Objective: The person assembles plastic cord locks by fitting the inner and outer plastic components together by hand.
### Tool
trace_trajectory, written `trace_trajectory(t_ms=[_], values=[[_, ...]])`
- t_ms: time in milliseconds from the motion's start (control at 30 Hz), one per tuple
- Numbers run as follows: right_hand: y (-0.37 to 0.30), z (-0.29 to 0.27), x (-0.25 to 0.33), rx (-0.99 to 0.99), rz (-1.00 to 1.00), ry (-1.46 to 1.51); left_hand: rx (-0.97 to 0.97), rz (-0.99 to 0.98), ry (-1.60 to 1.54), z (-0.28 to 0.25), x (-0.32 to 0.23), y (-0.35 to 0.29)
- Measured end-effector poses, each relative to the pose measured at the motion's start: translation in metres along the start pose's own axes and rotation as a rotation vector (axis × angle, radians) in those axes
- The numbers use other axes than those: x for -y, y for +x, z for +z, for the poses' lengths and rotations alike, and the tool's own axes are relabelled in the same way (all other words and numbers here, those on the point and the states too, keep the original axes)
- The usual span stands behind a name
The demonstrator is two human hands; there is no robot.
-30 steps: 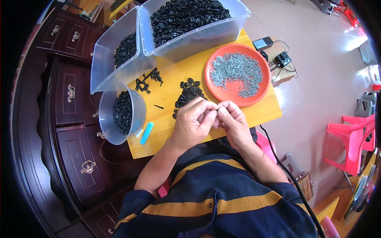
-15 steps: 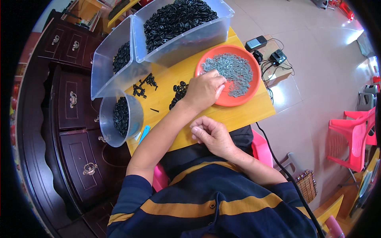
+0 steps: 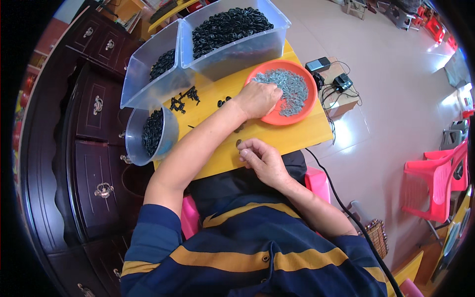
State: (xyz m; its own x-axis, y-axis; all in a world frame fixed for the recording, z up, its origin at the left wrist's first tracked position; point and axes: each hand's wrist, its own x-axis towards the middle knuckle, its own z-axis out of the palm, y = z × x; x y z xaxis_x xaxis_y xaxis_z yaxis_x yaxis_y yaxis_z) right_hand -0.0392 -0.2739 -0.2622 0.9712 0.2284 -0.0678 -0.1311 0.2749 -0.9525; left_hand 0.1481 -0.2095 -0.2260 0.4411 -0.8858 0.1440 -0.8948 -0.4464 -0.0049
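My left hand (image 3: pixel 259 100) reaches over the near left rim of a round orange plate (image 3: pixel 312 101). Its fingers are bent together at a heap of small silvery metal pieces (image 3: pixel 293 89); the fingertips are partly hidden. Closer to my body, my right hand (image 3: pixel 267 161) is raised near the table's front edge with fingers curled in. A small dark piece (image 3: pixel 239 142) shows by its index fingertip; whether it is held or lies on the table I cannot tell. My left forearm mostly covers a pile of small black rings (image 3: pixel 223 101).
On the yellow table (image 3: pixel 297 138) stand two clear bins (image 3: pixel 237 57) and a clear round tub (image 3: pixel 170 131), all holding black pieces. Joined black parts (image 3: pixel 185 99) lie beside them. A dark drawer cabinet (image 3: pixel 94 148) is at left; a box with cables (image 3: pixel 341 99) is at right.
The view has shifted slightly. My left hand has moved a little up the plate's left side, and its forearm covers more of the black rings. A dark piece now shows by my right fingertips.
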Motion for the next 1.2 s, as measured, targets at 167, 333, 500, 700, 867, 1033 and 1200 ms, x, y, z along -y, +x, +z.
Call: trace_trajectory(t_ms=[167,333,500,700,867,1033,1200], values=[[-0.01,0.001,0.0,-0.095,-0.102,0.021,-0.038,-0.081,-0.062,-0.013,-0.009,-0.004],[-0.01,-0.001,0.009,-0.084,-0.086,0.107,-0.442,-0.256,-0.371,-0.02,-0.022,-0.014],[-0.011,-0.006,0.015,-0.134,-0.056,0.186,-0.477,-0.36,-0.516,-0.021,-0.029,-0.021],[-0.01,-0.01,0.014,-0.135,-0.044,0.214,-0.43,-0.53,-0.813,-0.018,-0.028,-0.046],[-0.011,-0.011,0.02,-0.132,-0.055,0.234,-0.418,-0.667,-1.202,-0.042,-0.057,-0.078],[-0.008,-0.014,0.02,-0.133,-0.028,0.231,-0.42,-0.68,-1.27,-0.052,-0.083,-0.119],[-0.006,-0.01,0.014,-0.066,0.018,0.205,-0.453,-0.679,-0.95,-0.058,-0.112,-0.147]])
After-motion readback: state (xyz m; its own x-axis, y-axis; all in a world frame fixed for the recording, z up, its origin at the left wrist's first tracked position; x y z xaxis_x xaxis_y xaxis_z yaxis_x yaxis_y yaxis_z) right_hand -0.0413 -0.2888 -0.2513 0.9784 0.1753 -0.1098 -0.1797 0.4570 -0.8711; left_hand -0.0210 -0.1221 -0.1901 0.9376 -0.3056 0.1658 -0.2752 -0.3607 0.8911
